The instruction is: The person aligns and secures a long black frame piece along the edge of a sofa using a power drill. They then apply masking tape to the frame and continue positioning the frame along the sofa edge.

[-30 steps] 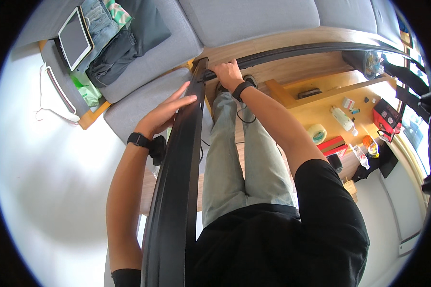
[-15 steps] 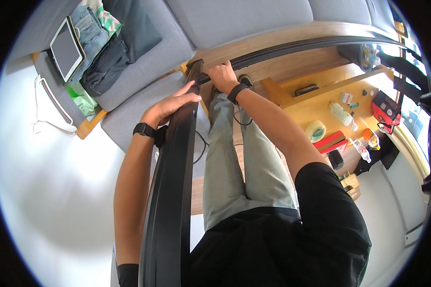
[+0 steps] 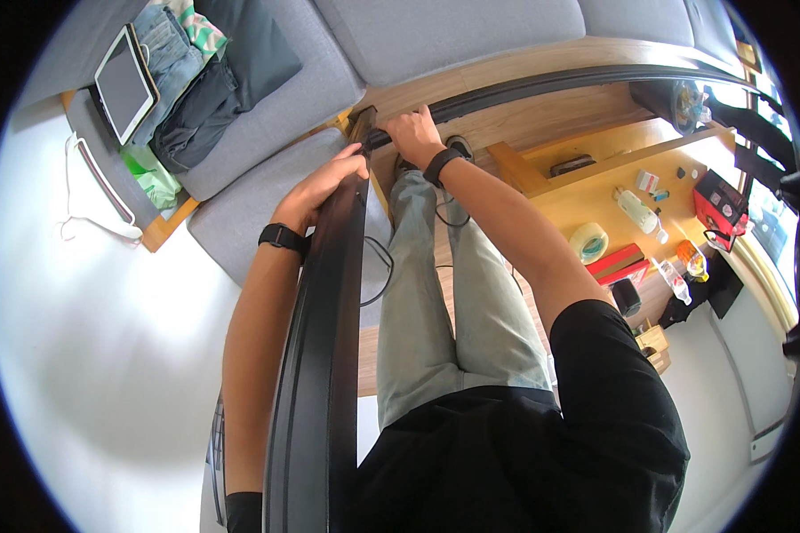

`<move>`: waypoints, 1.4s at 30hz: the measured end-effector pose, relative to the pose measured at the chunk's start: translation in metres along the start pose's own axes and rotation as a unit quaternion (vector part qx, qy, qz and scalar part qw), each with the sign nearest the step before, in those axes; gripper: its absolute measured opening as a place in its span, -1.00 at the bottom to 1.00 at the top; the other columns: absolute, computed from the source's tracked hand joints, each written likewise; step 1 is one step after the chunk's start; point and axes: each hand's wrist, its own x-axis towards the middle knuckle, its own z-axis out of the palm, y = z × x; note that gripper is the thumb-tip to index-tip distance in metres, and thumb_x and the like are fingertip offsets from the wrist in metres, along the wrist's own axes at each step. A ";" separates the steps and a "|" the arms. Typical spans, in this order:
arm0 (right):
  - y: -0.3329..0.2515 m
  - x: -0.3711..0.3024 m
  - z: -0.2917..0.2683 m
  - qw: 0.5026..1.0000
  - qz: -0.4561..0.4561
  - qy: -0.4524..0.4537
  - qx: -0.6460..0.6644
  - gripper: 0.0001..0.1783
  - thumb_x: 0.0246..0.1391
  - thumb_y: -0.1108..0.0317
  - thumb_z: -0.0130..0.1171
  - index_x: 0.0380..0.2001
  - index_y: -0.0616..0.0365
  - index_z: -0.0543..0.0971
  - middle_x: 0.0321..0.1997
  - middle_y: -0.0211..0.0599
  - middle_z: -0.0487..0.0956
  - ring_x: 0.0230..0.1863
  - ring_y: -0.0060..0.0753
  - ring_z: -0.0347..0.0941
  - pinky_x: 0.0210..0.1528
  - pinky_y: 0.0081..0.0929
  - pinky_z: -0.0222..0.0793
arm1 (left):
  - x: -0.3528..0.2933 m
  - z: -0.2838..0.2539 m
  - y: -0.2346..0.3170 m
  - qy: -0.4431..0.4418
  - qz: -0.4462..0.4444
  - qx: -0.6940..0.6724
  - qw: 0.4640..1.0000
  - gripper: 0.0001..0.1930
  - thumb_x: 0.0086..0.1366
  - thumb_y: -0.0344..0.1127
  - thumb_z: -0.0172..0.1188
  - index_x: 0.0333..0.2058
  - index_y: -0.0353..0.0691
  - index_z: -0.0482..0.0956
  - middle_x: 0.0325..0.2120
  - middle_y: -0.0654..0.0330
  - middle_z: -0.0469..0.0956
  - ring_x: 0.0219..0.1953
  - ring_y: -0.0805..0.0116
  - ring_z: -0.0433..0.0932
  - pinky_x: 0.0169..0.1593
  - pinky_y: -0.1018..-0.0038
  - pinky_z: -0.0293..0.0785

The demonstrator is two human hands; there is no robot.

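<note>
Black bar [image 3: 316, 373] | beneath part-curled left hand [image 3: 324, 185], grip unclear | right hand [image 3: 412, 136] curled round rail [image 3: 524, 87]

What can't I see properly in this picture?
- Head view: some fingers of the left hand, hidden by the hand itself or the black bar.
- Head view: the right hand's fingertips, hidden behind the hand.
- Head view: the bar's near end, cut off by the bottom edge.

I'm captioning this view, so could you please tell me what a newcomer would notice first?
Probably the long black beam stretching from the lower edge, with the left hand on it. Near its top, the right hand holds a crossbar. A tablet lies upper left.
</note>
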 end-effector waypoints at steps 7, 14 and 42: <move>0.005 0.006 0.006 0.999 -0.024 0.021 0.023 -0.86 0.12 0.28 0.11 -0.40 -0.16 0.67 -0.37 -0.44 0.69 -0.25 -0.29 0.65 -0.13 -0.18 0.32 | 0.000 0.007 -0.002 0.002 0.009 -0.048 0.999 -0.05 0.08 -0.17 0.16 0.45 -0.13 -0.04 -0.46 0.07 0.49 -0.62 0.27 0.50 -0.49 0.25 0.57; 0.005 0.008 0.007 0.999 -0.036 -0.015 0.009 -0.87 0.11 0.29 0.14 -0.44 -0.14 0.66 -0.37 -0.46 0.69 -0.20 -0.30 0.65 -0.14 -0.17 0.34 | 0.026 -0.003 -0.002 0.009 0.051 0.094 0.994 -0.04 0.06 -0.14 0.22 0.41 -0.32 0.04 -0.25 0.07 0.54 -0.28 0.33 0.54 -0.17 0.53 0.45; 0.003 0.007 -0.008 0.998 -0.042 -0.031 -0.016 -0.87 0.13 0.31 0.12 -0.43 -0.13 0.65 -0.39 -0.43 0.68 -0.25 -0.28 0.65 -0.11 -0.21 0.36 | 0.058 -0.027 -0.012 0.024 0.004 0.171 0.985 -0.03 -0.09 0.00 0.24 0.34 -0.35 0.27 0.38 0.00 0.22 0.19 0.23 0.39 0.16 0.48 0.32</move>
